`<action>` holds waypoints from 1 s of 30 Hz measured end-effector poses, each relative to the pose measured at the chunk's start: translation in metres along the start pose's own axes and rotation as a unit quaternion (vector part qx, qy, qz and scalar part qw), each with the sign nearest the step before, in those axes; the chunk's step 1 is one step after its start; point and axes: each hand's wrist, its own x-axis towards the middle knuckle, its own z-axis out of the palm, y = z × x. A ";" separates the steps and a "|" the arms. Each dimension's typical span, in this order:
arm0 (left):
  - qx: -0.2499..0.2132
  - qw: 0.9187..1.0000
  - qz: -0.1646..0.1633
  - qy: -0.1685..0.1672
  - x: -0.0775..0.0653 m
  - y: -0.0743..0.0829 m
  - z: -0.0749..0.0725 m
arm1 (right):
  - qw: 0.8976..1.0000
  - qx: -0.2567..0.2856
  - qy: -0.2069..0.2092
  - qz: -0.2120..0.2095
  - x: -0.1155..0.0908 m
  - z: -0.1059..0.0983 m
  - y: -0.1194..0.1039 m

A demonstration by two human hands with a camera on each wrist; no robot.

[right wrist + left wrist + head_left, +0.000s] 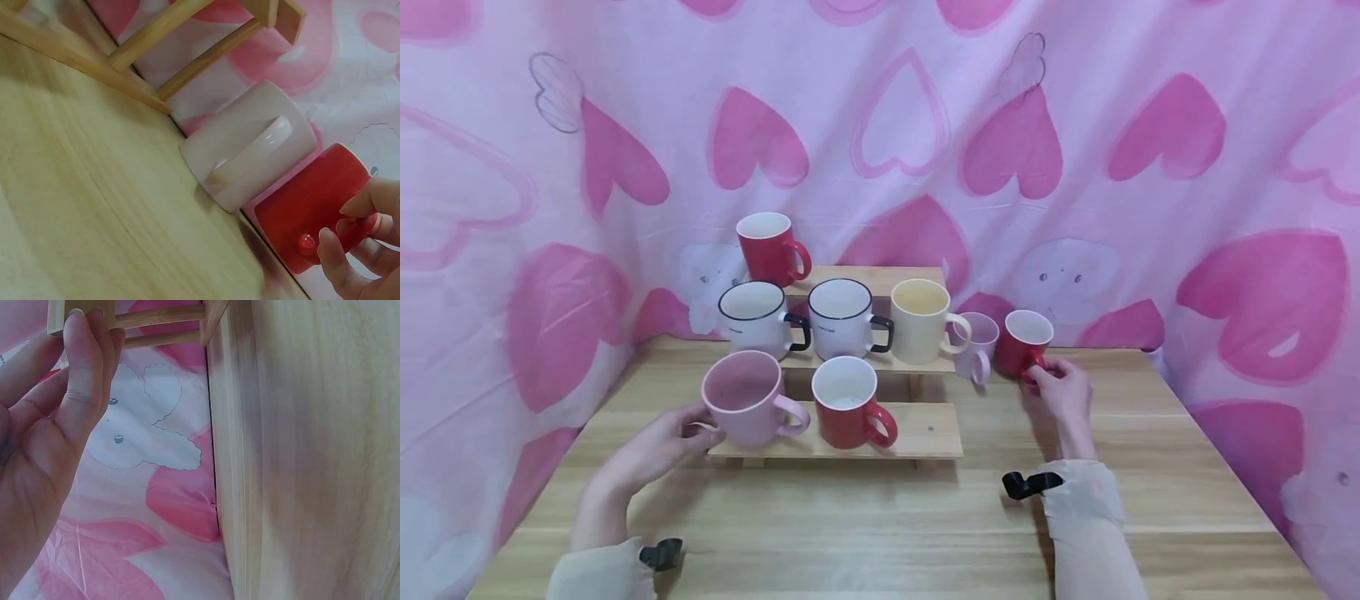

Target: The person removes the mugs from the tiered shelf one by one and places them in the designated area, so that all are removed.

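Note:
My right hand (1063,392) pinches the handle of a red mug (1022,340) at the back right of the table; in the right wrist view, thumb and fingers meet around that handle (359,232). Close beside it stands a small pale pink mug (250,147). Whether the red mug touches the table is unclear. At the left end of a tiered wooden shelf (925,429), my left hand (658,446) has its fingers around the lowest board's end (57,317), beside a large pink mug (742,400). Some of its fingertips are hidden.
Next to the large pink mug stands a red mug (846,408). The middle tier bears two white black-rimmed mugs (752,325) and a cream mug (920,325). Another red mug (767,254) sits on the top tier. A pink heart-patterned curtain (880,100) hangs behind the table (850,533).

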 end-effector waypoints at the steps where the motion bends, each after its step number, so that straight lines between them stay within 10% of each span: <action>1: 0.003 1.000 -0.003 0.001 -0.001 0.000 0.000 | 1.000 0.001 -0.004 0.001 0.001 0.001 0.002; 30: -0.009 1.000 0.008 -0.007 0.003 -0.002 0.001 | 1.000 0.005 0.001 0.020 0.001 0.006 0.013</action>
